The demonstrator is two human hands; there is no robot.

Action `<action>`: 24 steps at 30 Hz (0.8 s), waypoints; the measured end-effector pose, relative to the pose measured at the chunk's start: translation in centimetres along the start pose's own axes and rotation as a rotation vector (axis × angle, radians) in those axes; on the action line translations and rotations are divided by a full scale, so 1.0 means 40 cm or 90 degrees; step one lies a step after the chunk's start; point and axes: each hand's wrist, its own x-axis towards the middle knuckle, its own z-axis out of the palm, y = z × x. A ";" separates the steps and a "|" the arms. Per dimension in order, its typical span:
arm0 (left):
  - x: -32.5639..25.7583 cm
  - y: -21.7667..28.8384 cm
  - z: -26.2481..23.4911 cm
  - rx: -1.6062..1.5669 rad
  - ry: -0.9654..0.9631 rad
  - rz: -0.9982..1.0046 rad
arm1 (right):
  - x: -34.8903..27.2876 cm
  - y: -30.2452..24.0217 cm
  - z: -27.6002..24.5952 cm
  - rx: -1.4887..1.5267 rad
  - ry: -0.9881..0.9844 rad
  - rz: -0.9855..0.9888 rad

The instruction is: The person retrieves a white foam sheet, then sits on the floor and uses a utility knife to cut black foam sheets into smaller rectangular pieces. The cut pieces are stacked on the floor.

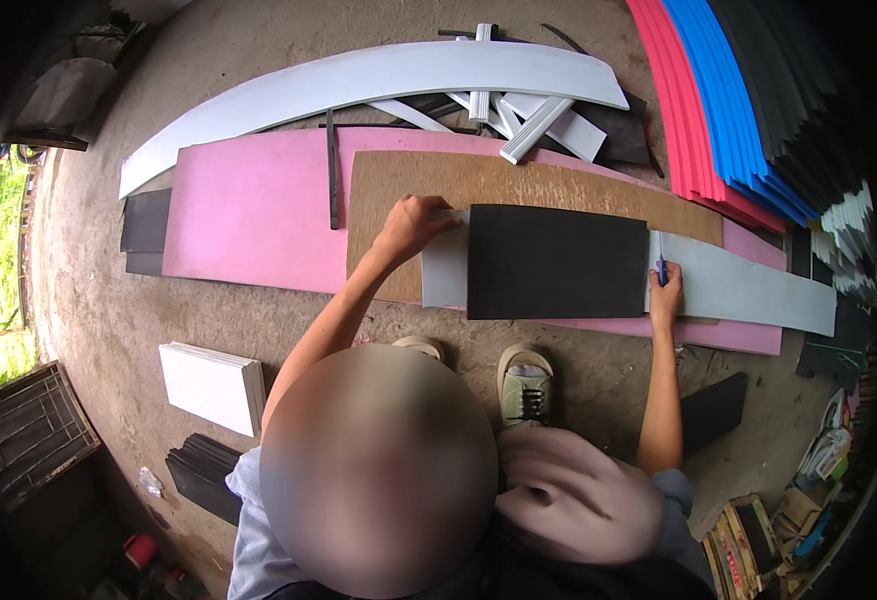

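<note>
From where I stand, the black sheet (558, 262) lies flat in front of the person, over the near edge of the brown board (438, 175), while a bare band of wood shows between it and the board's far edge. Its long axis goes from left to right, across the person's body, and its short edges look toward the two ends of the board. The right hand (665, 292) is exactly at the right short edge, so I judge this hand the nearer one; the sheet lies immediately to its left. This hand is closed around a slim blue tool (662, 272), whose tip points away from the person, along that short edge and therefore across the long axis; if the tip is a blade, I cannot tell. The left hand (416, 228) is just outside the far left corner of the black sheet, which lies to its right. Its fingers are drawn narrow at the far edge of a pale strip (444, 278), but whether they pinch it or only press it, I cannot tell. On the other side, a long pale sheet (758, 285) reaches past the right end of the board, over the pink sheet (248, 205) which carries the board.
</note>
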 end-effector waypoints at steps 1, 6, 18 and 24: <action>0.005 0.005 0.006 -0.030 0.010 -0.019 | -0.003 0.006 -0.008 -0.007 0.015 -0.020; 0.000 -0.041 -0.001 -0.299 0.116 -0.153 | 0.015 -0.109 0.040 0.063 -0.041 0.052; 0.020 -0.252 -0.119 -0.067 0.426 -0.034 | 0.047 -0.346 0.210 0.112 -0.126 0.055; -0.075 -0.223 -0.122 -0.198 0.297 -0.150 | 0.053 -0.334 0.205 0.121 -0.164 0.048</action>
